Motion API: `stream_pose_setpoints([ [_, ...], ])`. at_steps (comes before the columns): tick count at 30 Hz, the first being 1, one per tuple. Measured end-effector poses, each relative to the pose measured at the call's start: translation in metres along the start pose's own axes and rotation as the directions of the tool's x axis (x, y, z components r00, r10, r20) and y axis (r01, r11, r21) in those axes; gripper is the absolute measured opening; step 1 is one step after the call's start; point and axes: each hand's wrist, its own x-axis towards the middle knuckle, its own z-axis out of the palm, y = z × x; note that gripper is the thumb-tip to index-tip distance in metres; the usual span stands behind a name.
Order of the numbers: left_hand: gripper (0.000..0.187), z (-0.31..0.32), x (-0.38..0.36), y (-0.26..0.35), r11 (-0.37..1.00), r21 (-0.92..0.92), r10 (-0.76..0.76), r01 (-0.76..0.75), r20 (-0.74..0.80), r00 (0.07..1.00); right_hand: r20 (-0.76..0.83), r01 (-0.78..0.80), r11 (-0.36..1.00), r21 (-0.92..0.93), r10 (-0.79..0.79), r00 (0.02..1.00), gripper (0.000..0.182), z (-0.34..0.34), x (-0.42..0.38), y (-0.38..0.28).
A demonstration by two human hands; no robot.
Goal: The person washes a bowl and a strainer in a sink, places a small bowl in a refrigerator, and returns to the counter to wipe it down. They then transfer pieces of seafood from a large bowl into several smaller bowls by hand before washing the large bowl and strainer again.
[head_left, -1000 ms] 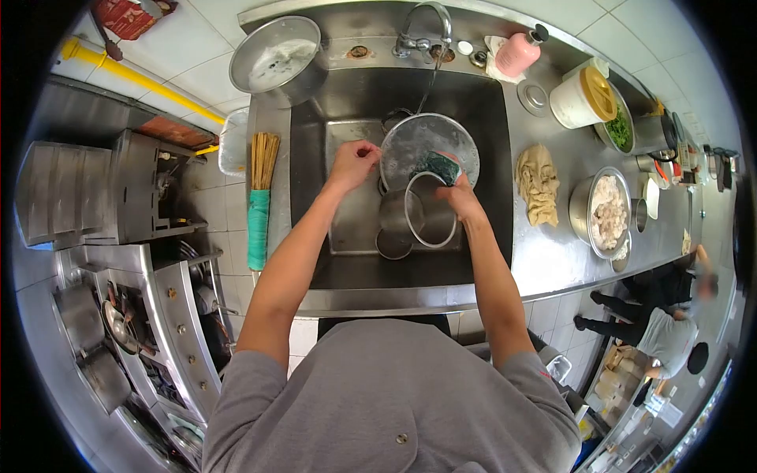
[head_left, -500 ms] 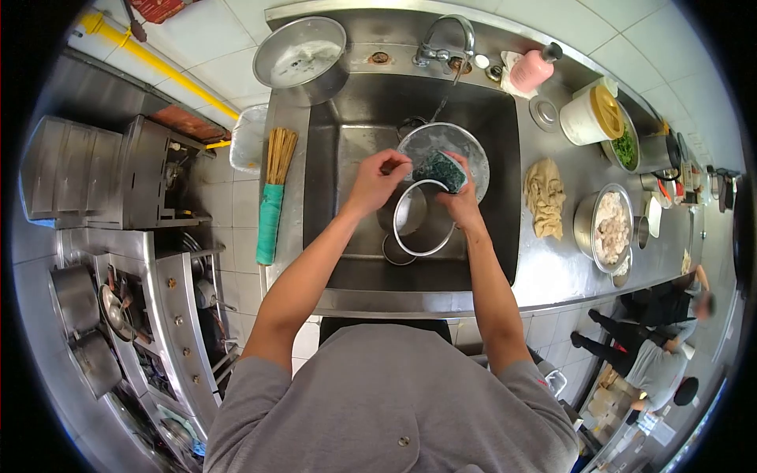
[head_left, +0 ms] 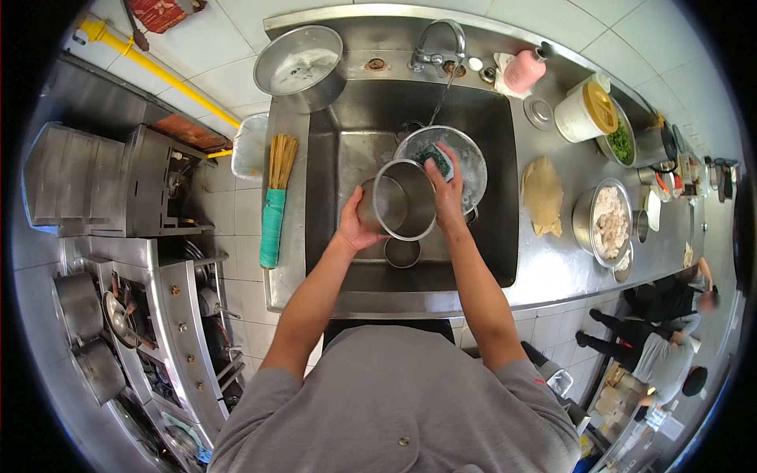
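Note:
My left hand (head_left: 359, 221) is closed around the left side of a cylindrical metal pot (head_left: 406, 201), held tilted over the sink with its mouth toward me. My right hand (head_left: 448, 189) grips a dark green scrubbing sponge (head_left: 436, 160) beside the pot's upper right rim. Behind them, a wide metal bowl (head_left: 475, 165) with cloudy water sits in the sink (head_left: 335, 256). Water runs from the faucet (head_left: 430, 57) toward this bowl. Below the pot, a small round metal piece (head_left: 402, 252) shows on the sink floor.
A large pot (head_left: 303, 93) of whitish liquid stands at the back left, above a bamboo brush (head_left: 274, 209). To the right are a cloth (head_left: 542, 197), a pink bottle (head_left: 523, 72), a white tub (head_left: 576, 118) and a bowl of pale pieces (head_left: 587, 225). Other people (head_left: 654, 359) stand far right.
My left hand has come down from above the pot and taken hold of its left side. The pot has shifted left and up, out of my right hand, which keeps the sponge.

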Motion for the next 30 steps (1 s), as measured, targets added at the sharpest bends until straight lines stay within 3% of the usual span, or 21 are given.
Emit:
stream_pose_setpoints([
  [3, 0.078, -0.003, 0.001, -0.003, 0.994, -0.014, 0.111, -0.112, -0.065, 0.992, -0.062, 0.38, 0.846, -0.373, -0.432, 0.9, 0.036, -0.001, -0.007, -0.014],
  [4, 0.077, -0.005, -0.001, 0.005, 0.991, 0.017, 0.135, -0.134, -0.074, 0.988, 0.067, 0.431, 0.73, -0.53, -0.471, 0.88, 0.028, -0.005, -0.017, -0.025],
  [6, 0.072, 0.002, -0.003, 0.013, 0.978, 0.081, 0.2, -0.19, -0.134, 0.971, 0.287, 0.418, 0.561, -0.715, -0.309, 0.907, 0.023, 0.008, -0.03, -0.021],
  [7, 0.071, -0.01, 0.007, 0.01, 0.958, 0.208, 0.227, -0.195, -0.142, 0.963, 0.371, 0.424, 0.454, -0.784, -0.205, 0.906, 0.021, 0.016, -0.035, -0.018],
  [8, 0.069, -0.031, 0.023, 0.005, 0.922, 0.333, 0.258, -0.199, -0.143, 0.956, 0.2, 0.132, 0.773, -0.621, -0.006, 0.98, 0.024, 0.019, -0.027, 0.015],
  [9, 0.068, -0.04, 0.033, 0.002, 0.868, 0.455, 0.291, -0.201, -0.136, 0.947, 0.102, -0.197, 0.922, -0.334, 0.244, 0.964, 0.027, 0.018, -0.008, 0.071],
  [10, 0.062, -0.011, 0.024, 0.006, 0.897, 0.393, 0.26, -0.201, -0.103, 0.96, 0.149, -0.39, 0.916, -0.099, 0.401, 0.904, 0.029, 0.025, -0.003, 0.073],
  [11, 0.061, -0.007, 0.023, 0.012, 0.924, 0.332, 0.245, -0.189, -0.133, 0.96, 0.191, -0.571, 0.812, 0.121, 0.546, 0.816, 0.031, 0.032, 0.001, 0.075],
  [13, 0.059, -0.005, 0.021, 0.022, 0.967, 0.208, 0.192, -0.15, -0.196, 0.962, 0.371, -0.712, 0.627, 0.315, 0.609, 0.701, 0.036, 0.058, -0.023, 0.0],
  [14, 0.058, -0.001, 0.019, 0.03, 0.969, 0.176, 0.199, -0.173, -0.142, 0.97, 0.418, -0.512, 0.859, -0.006, 0.467, 0.779, 0.038, 0.057, -0.025, 0.002],
  [15, 0.059, -0.003, 0.018, 0.042, 0.968, 0.206, 0.171, -0.143, -0.126, 0.977, 0.502, -0.196, 0.932, -0.305, 0.333, 0.798, 0.04, 0.051, -0.028, 0.006],
  [16, 0.06, -0.005, 0.015, 0.051, 0.973, 0.212, 0.106, -0.088, -0.074, 0.992, 0.609, 0.168, 0.832, -0.529, 0.233, 0.758, 0.042, 0.044, -0.031, 0.01],
  [17, 0.061, 0.002, 0.009, 0.057, 0.975, 0.222, 0.04, -0.034, -0.021, 0.999, 0.719, 0.515, 0.581, -0.63, 0.185, 0.67, 0.044, 0.035, -0.034, 0.012],
  [18, 0.063, 0.016, 0.002, 0.058, 0.943, 0.325, 0.078, -0.071, -0.008, 0.997, 0.816, 0.759, 0.336, -0.558, 0.054, 0.576, 0.048, 0.029, -0.032, -0.002],
  [21, 0.065, 0.037, 0.009, 0.046, 0.959, 0.258, 0.145, -0.121, -0.076, 0.986, 0.677, 0.717, 0.249, -0.651, -0.237, 0.697, 0.047, 0.035, -0.014, 0.001],
  [23, 0.065, 0.05, 0.018, 0.037, 0.971, 0.191, 0.155, -0.146, -0.034, 0.987, 0.428, 0.526, 0.531, -0.664, -0.307, 0.85, 0.045, 0.053, -0.003, 0.005],
  [24, 0.066, 0.049, 0.022, 0.036, 0.975, 0.178, 0.146, -0.134, -0.054, 0.988, 0.255, 0.21, 0.857, -0.47, -0.096, 0.962, 0.044, 0.066, -0.008, -0.007],
  [25, 0.066, 0.044, 0.024, 0.038, 0.978, 0.168, 0.135, -0.121, -0.076, 0.988, 0.234, 0.059, 0.927, -0.37, 0.031, 0.972, 0.045, 0.069, -0.013, -0.01],
  [27, 0.061, 0.031, 0.029, 0.05, 0.967, 0.213, 0.153, -0.142, -0.038, 0.987, 0.462, 0.063, 0.932, -0.357, 0.117, 0.879, 0.05, 0.058, -0.029, -0.023],
  [29, 0.058, 0.032, 0.027, 0.068, 0.936, 0.349, -0.062, 0.037, 0.061, 0.996, 0.652, 0.286, 0.786, -0.548, 0.188, 0.734, 0.05, 0.037, -0.052, -0.034],
  [30, 0.057, 0.045, 0.021, 0.068, 0.891, 0.422, -0.173, 0.17, -0.032, 0.984, 0.717, 0.4, 0.687, -0.607, 0.257, 0.648, 0.051, 0.026, -0.064, -0.037],
])
